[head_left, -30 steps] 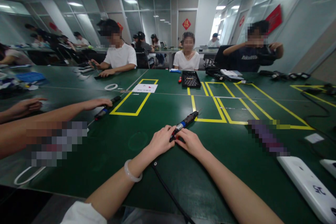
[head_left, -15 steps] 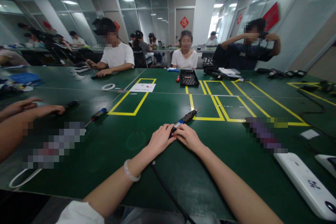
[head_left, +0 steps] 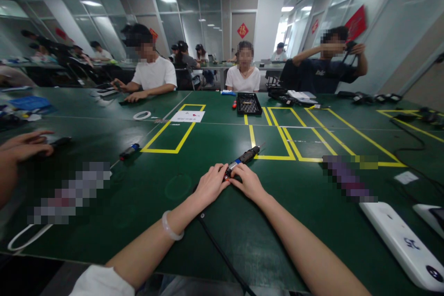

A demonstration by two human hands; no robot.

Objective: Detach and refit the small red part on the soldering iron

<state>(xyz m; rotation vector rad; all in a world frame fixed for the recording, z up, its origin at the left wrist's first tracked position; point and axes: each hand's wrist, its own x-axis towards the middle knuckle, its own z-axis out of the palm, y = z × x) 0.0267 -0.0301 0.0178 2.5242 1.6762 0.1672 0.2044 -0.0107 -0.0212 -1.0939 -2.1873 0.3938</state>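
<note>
An electric screwdriver (head_left: 244, 157) lies slantwise on the green table, its black front and thin bit pointing away to the right. It has a silver section and a blue band. My left hand (head_left: 211, 185) is closed over its rear end, with a pale bracelet on the wrist. From the other side, my right hand (head_left: 247, 182) grips the same rear part, thumb and fingers close to the left fingertips. The hands hide most of that end. A black cable (head_left: 222, 252) runs from beneath my left forearm toward the table's near edge.
A second screwdriver (head_left: 129, 151) lies left, near a co-worker's hand (head_left: 27, 145). Yellow tape outlines (head_left: 187, 138) mark the table. Farther back are a white paper (head_left: 189, 116) and a black tray of small parts (head_left: 249, 110). A white device (head_left: 398, 240) lies right.
The co-worker's hand at the left has drawn back leftward with the dark object under it. My hands stay on the electric screwdriver with barely any shift.
</note>
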